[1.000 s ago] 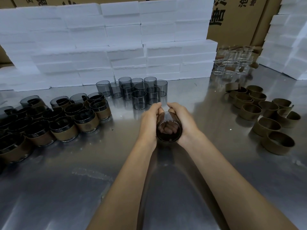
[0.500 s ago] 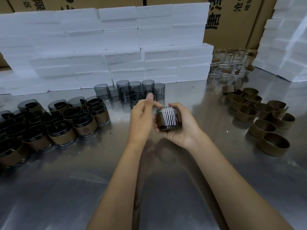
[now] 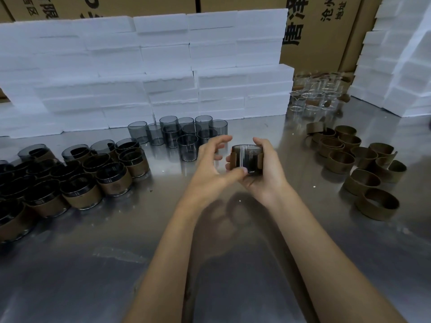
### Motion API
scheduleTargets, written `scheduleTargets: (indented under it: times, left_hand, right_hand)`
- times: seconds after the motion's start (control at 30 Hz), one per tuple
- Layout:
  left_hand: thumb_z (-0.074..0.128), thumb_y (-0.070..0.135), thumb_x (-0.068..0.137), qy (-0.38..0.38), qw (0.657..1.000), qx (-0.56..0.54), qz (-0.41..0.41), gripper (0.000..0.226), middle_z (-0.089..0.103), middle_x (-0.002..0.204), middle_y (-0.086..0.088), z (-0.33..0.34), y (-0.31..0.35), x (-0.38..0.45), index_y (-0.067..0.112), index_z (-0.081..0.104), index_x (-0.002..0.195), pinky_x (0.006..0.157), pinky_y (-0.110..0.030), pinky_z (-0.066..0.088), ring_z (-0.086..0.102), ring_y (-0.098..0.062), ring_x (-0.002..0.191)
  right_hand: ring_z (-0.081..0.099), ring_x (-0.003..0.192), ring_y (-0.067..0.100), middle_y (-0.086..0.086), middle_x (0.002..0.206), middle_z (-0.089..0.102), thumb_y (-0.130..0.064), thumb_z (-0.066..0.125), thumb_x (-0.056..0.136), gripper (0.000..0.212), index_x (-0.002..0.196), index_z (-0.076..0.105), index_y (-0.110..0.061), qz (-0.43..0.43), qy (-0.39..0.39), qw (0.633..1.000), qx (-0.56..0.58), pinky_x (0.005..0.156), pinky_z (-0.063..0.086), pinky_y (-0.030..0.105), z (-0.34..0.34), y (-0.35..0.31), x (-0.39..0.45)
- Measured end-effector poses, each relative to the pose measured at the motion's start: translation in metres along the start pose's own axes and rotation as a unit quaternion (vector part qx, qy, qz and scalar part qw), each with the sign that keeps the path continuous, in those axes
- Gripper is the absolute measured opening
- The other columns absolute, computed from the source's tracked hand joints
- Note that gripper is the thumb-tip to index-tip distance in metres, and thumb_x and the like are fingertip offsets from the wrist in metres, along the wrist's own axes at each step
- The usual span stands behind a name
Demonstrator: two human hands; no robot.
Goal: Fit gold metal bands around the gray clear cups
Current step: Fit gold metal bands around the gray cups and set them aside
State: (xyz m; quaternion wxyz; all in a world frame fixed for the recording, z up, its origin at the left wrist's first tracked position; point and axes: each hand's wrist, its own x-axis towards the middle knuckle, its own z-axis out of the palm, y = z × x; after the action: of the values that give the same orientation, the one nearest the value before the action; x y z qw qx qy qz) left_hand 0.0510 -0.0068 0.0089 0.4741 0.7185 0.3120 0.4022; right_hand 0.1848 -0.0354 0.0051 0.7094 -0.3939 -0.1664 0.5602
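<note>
Steel table (image 3: 93, 264) was bare and reflective nearest the camera. Above it, right hand (image 3: 265, 173) held a gray cup (image 3: 246, 159) clear of the surface, grip curled round it, with a gold band (image 3: 259, 157) showing at both sides of the cup (seating depth not clear). Left hand (image 3: 210, 169) was mostly spread, fingers loose, thumb tip touching the cup's lower edge. To the left stood the banded cups (image 3: 79, 183), a large batch judged done. To the right lay loose bands (image 3: 363, 164), well over a dozen. Farther back, about ten bare gray cups (image 3: 182, 134) waited, so the job looked past halfway. Behind stood white foam blocks (image 3: 163, 73), then cardboard cartons (image 3: 326, 31).
</note>
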Motion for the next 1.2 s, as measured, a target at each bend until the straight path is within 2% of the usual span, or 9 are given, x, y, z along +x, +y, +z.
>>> scheduleTargets:
  times: [0.07,0.17,0.27,0.37,0.47,0.53,0.67,0.97,1.2]
  left_hand:
    - [0.086,0.033,0.069,-0.02,0.999,0.042,0.013,0.074,0.04,0.137,0.01,0.007,-0.007,-0.001,0.05,0.049,0.131,0.097,-0.023,0.044,0.047,-0.005,0.124]
    - [0.089,0.025,0.077,0.018,0.999,0.027,0.004,0.076,0.046,0.133,0.004,0.013,-0.015,0.003,0.038,0.049,0.14,0.09,-0.012,0.047,0.057,0.001,0.112]
    - [0.078,0.014,0.089,0.101,0.985,-0.13,-0.046,0.051,0.061,0.124,-0.006,0.007,-0.018,0.01,0.028,0.055,0.132,0.09,-0.022,0.056,0.069,0.001,0.1]
    - [0.06,0.004,0.1,0.119,0.93,-0.339,-0.073,0.028,0.062,0.127,-0.021,-0.004,-0.018,0.016,0.013,0.055,0.126,0.1,-0.044,0.056,0.073,-0.026,0.103]
    - [0.05,0.0,0.103,0.084,0.881,-0.455,-0.1,0.034,0.061,0.128,-0.022,-0.01,-0.013,0.017,0.002,0.051,0.137,0.102,-0.045,0.055,0.075,-0.027,0.098]
    - [0.051,0.003,0.101,0.063,0.86,-0.491,-0.124,0.043,0.06,0.132,-0.025,-0.012,-0.012,0.014,-0.004,0.046,0.144,0.108,-0.045,0.05,0.07,-0.03,0.114]
    - [0.052,0.011,0.103,0.065,0.878,-0.454,-0.135,0.049,0.059,0.134,-0.023,-0.01,-0.014,0.011,-0.008,0.044,0.147,0.115,-0.04,0.044,0.063,-0.028,0.12]
    - [0.047,0.007,0.105,0.057,0.904,-0.408,-0.11,0.042,0.05,0.146,-0.03,-0.011,-0.017,0.015,-0.008,0.047,0.145,0.112,-0.037,0.046,0.059,-0.029,0.122]
    - [0.066,0.006,0.097,0.173,0.945,-0.257,-0.105,0.031,0.069,0.124,-0.016,-0.005,-0.022,0.014,0.009,0.066,0.128,0.087,-0.036,0.06,0.067,-0.033,0.117]
  right_hand:
    - [0.066,0.075,0.027,0.017,0.083,0.07,-0.05,0.05,0.1,0.051,0.105,0.066,-0.001,-0.004,0.026,1.0,-0.016,0.079,0.057,0.04,0.001,0.001,0.003]
    - [0.069,0.105,0.038,0.026,0.117,0.07,-0.055,0.042,0.104,0.063,0.124,0.062,0.002,0.012,0.014,1.0,-0.003,0.097,0.055,0.047,0.007,0.004,0.003]
    - [0.067,0.105,0.034,0.024,0.12,0.067,-0.027,0.039,0.11,0.044,0.132,0.057,0.006,-0.051,0.01,0.998,-0.031,0.1,0.054,0.04,0.012,0.005,0.003]
    - [0.068,0.098,0.025,0.02,0.115,0.069,0.003,0.039,0.104,0.029,0.119,0.063,-0.002,-0.135,0.006,0.988,-0.069,0.092,0.057,0.029,0.013,0.006,0.002]
    - [0.064,0.111,0.023,0.023,0.128,0.066,0.006,0.046,0.102,0.03,0.128,0.061,0.003,-0.153,-0.013,0.985,-0.08,0.102,0.052,0.03,0.01,0.008,0.003]
    - [0.063,0.116,0.019,0.019,0.134,0.065,-0.006,0.053,0.102,0.034,0.135,0.06,0.0,-0.112,-0.049,0.988,-0.096,0.105,0.048,0.033,0.007,0.008,0.001]
    - [0.06,0.121,0.01,0.0,0.124,0.069,-0.02,0.056,0.102,0.033,0.134,0.064,-0.014,-0.072,-0.099,0.98,-0.157,0.103,0.047,0.036,0.003,0.005,-0.001]
    - [0.062,0.116,0.015,0.006,0.128,0.066,-0.017,0.052,0.105,0.036,0.139,0.059,-0.01,-0.075,-0.112,0.98,-0.149,0.109,0.044,0.038,0.003,0.003,-0.001]
    - [0.068,0.103,0.014,0.004,0.118,0.07,-0.007,0.066,0.095,0.039,0.133,0.063,-0.008,-0.093,-0.031,0.988,-0.117,0.092,0.051,0.027,0.003,0.011,0.004]
